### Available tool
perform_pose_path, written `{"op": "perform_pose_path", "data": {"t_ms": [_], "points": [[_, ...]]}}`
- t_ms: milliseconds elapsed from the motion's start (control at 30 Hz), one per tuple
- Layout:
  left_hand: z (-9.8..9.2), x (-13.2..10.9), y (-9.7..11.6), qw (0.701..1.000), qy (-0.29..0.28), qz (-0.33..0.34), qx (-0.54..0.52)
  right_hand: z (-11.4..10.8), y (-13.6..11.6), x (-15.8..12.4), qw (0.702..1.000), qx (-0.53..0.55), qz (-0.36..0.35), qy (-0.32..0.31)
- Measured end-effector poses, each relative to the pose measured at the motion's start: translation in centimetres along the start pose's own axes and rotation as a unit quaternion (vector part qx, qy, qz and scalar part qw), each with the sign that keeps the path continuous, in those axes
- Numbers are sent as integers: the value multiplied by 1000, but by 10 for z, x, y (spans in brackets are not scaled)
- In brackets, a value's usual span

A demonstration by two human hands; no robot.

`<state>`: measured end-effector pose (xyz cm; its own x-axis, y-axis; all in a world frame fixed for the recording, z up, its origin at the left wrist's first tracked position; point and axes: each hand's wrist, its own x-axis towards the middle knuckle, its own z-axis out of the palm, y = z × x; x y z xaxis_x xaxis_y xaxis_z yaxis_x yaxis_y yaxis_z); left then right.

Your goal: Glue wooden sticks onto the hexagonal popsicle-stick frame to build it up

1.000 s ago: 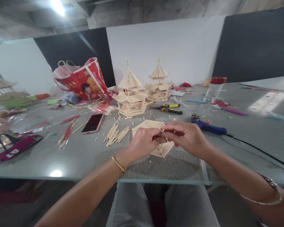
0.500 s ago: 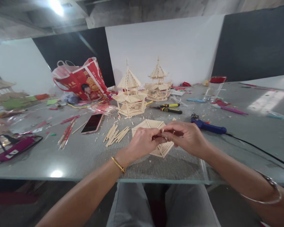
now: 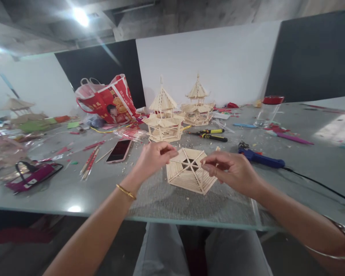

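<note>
A hexagonal panel of thin wooden sticks (image 3: pixel 186 184), with spokes and an opening around its centre, lies on the table in front of me. My right hand (image 3: pixel 231 168) is over its right side, thumb and fingers pinched on a short wooden stick (image 3: pixel 202 168) that points down. To the panel's upper left is my left hand (image 3: pixel 153 159), held above the table with its fingers curled against the thumb. Whether anything is between those fingertips is hidden. The loose sticks seen earlier are out of sight behind my left hand and wrist.
Two stick pavilions (image 3: pixel 165 128) stand behind the panel, with pliers (image 3: pixel 211 135) beside them. A blue glue gun (image 3: pixel 261 158) with a cord lies right. To the left are a phone (image 3: pixel 119 150), a purple case (image 3: pixel 33 177) and a red bag (image 3: pixel 112 101). A red-lidded jar (image 3: pixel 268 111) stands back right.
My hands have come apart. The left has moved left and up off the panel, uncovering its centre; the right stays over the right side with the short stick. The view has shifted slightly.
</note>
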<state>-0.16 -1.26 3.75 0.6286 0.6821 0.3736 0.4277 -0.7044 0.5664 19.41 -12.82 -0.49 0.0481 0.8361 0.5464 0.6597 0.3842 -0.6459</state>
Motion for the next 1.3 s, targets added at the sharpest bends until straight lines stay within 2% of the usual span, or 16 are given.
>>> {"op": "perform_pose_path", "data": {"t_ms": [100,167,233,367,600,700,767,800,867,933,1067,1300], "points": [[-11,9,-23,989,-47,-25,138,0,1,-2,1000,1,15,-2],[-12,12,-36,973,-109,-27,203,0,2,-3,1000,2,24,-7],[-10,14,-46,953,-137,-47,266,0,3,-3,999,5,35,-10],[-4,15,-53,940,-136,-78,304,0,2,-3,998,7,55,-11],[-3,16,-45,933,-130,-107,317,0,-1,-2,998,30,57,-27],[-8,15,-40,963,-114,-96,224,1,1,-2,998,27,51,-26],[-10,15,-35,988,-104,-97,65,1,2,-2,999,18,45,-25],[-9,15,-31,990,-97,-102,-26,1,2,-2,999,14,41,-26],[-6,14,-23,973,-77,-116,-183,1,2,-2,999,9,35,-29],[1,14,-13,951,-78,-114,-278,0,2,-2,999,6,31,-29],[17,11,2,930,-99,-89,-343,0,0,-1,999,3,21,-28],[37,2,8,940,-142,-45,-308,-2,-2,0,999,1,17,-38]]}}
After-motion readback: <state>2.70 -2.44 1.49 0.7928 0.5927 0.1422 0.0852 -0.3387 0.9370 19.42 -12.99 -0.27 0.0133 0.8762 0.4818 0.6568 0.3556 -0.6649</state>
